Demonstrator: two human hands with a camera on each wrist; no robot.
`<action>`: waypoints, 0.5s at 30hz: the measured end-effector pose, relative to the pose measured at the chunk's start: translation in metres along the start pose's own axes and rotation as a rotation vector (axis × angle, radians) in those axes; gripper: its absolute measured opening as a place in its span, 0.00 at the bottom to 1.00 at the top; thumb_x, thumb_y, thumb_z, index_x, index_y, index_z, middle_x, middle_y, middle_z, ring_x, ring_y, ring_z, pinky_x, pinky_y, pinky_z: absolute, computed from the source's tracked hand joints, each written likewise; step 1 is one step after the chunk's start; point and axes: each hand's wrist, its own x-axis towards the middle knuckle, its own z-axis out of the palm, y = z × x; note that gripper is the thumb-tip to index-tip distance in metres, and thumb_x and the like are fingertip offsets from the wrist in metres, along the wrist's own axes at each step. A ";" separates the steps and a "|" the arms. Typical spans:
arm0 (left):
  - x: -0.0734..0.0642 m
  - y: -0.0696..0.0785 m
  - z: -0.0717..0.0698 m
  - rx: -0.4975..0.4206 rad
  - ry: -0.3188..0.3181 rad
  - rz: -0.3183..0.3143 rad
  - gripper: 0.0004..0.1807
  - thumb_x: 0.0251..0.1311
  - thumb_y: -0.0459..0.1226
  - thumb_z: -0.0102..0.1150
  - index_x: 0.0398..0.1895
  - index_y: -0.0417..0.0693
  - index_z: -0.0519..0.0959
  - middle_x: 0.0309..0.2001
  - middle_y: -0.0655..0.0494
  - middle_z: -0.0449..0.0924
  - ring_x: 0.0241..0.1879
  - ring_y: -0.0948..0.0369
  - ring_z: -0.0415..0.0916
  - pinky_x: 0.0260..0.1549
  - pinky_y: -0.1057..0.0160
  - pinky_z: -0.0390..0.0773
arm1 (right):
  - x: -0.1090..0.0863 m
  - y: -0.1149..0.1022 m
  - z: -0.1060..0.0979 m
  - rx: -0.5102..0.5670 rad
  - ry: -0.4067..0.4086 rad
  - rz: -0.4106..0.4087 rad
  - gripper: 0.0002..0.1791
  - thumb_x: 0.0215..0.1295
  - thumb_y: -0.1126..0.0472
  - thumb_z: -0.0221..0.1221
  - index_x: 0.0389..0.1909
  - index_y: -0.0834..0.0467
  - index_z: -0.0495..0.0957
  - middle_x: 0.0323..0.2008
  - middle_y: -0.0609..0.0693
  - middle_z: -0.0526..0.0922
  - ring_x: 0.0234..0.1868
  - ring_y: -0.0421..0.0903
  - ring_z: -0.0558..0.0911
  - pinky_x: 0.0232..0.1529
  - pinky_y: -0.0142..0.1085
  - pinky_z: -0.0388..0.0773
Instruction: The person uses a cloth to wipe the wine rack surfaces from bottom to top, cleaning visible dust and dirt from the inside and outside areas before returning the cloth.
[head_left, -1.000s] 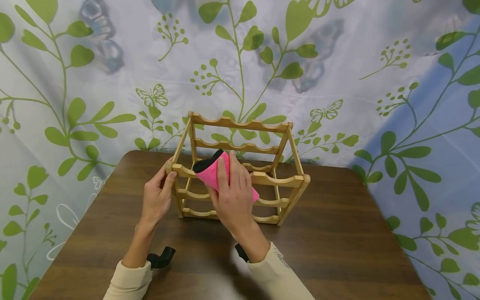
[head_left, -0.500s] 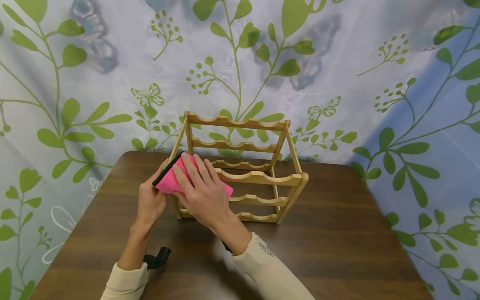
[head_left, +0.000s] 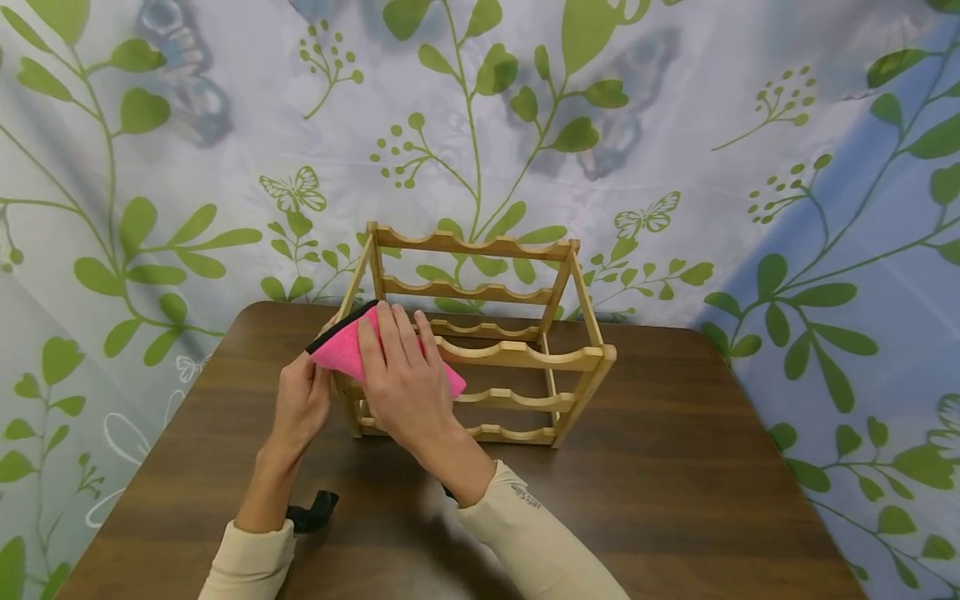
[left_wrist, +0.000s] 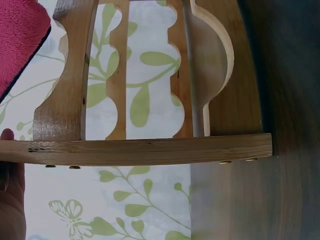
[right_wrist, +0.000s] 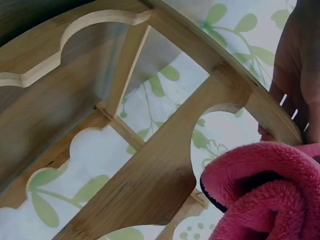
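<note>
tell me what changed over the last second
The right hand has moved the pink cloth leftward across the front of the wooden rack to its left front corner, by the left hand. The left hand still holds that corner, and the rack stands as before.

Pink cloth [head_left: 341, 350] at upright wooden rack [head_left: 517, 355]

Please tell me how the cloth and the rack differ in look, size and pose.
Look: the cloth is pink and plush with a dark edge, while the rack is light brown wood with scalloped rails.
Size: the cloth is much smaller than the rack.
Pose: the cloth is bent under the right hand, while the rack stands upright on the table.
Shared: a hand touches each; the left hand grips the rack.
</note>
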 end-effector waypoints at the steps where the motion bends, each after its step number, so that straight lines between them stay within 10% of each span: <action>1: -0.001 -0.006 0.002 -0.015 -0.002 0.003 0.16 0.74 0.30 0.46 0.52 0.26 0.78 0.24 0.48 0.74 0.25 0.69 0.68 0.28 0.74 0.67 | 0.000 0.001 -0.001 0.001 -0.004 -0.001 0.24 0.69 0.55 0.51 0.62 0.63 0.75 0.65 0.62 0.71 0.66 0.56 0.70 0.69 0.51 0.59; 6: 0.001 -0.010 0.003 -0.098 -0.026 0.012 0.19 0.72 0.27 0.47 0.63 0.32 0.73 0.59 0.37 0.75 0.60 0.65 0.72 0.57 0.71 0.70 | -0.008 0.009 -0.005 -0.029 0.015 -0.061 0.22 0.71 0.61 0.48 0.62 0.65 0.75 0.67 0.62 0.69 0.67 0.55 0.70 0.69 0.48 0.61; 15: 0.000 -0.012 -0.002 -0.040 -0.038 0.021 0.20 0.71 0.27 0.48 0.64 0.32 0.72 0.43 0.36 0.83 0.38 0.74 0.73 0.38 0.78 0.69 | -0.030 0.026 -0.008 0.140 0.128 -0.027 0.18 0.73 0.62 0.52 0.61 0.53 0.76 0.64 0.63 0.72 0.65 0.58 0.72 0.66 0.50 0.65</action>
